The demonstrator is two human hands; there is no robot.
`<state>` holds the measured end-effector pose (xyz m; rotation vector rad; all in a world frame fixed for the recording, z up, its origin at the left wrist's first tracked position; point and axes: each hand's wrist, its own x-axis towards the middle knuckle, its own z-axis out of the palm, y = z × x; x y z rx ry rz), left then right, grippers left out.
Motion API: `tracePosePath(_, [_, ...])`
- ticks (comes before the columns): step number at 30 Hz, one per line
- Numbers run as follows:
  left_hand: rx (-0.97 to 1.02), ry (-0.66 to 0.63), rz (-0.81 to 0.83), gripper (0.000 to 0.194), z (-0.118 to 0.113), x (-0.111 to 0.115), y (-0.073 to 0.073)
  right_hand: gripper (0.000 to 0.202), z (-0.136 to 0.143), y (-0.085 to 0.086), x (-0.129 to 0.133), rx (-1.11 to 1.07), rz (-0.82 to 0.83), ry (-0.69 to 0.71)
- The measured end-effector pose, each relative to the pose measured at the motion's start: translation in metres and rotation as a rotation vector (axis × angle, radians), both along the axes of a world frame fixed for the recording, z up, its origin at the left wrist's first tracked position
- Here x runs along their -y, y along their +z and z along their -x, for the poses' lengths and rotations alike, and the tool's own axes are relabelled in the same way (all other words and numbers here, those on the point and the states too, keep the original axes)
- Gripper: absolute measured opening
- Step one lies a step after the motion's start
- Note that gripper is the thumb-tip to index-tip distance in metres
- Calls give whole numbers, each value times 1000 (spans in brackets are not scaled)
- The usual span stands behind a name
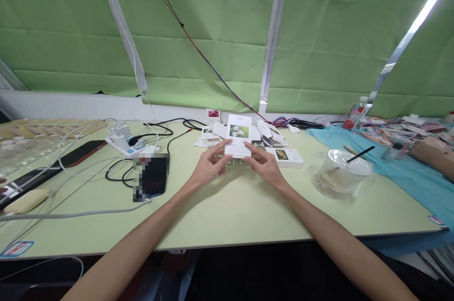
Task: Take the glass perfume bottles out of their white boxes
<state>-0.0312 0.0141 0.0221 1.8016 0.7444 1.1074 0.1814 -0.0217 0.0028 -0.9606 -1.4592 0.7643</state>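
Observation:
Between my two hands is a white card or flat box point(238, 133) with a picture of white flowers on green. My left hand point(212, 163) grips its lower left edge between thumb and fingers. On the lower right edge, my right hand point(264, 166) pinches it the same way. Behind it lie several opened white cartons, one of them a crumpled carton point(270, 134) on the right. A closed white box point(289, 157) with a yellow flower picture rests just right of my right hand. A small card with a red picture point(213, 115) stands at the back.
A clear plastic tub point(342, 173) with a black straw stands to the right, near a blue cloth point(354, 142) and another person's arm point(434, 152). On the left are a phone point(154, 175), a white power strip point(131, 147), tangled cables and a long dark device point(53, 168).

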Motion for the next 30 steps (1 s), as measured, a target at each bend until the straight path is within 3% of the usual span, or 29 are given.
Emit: tracePosePath(30, [32,-34,49,66,-1,3,4,63,0,1,2,1,26,21])
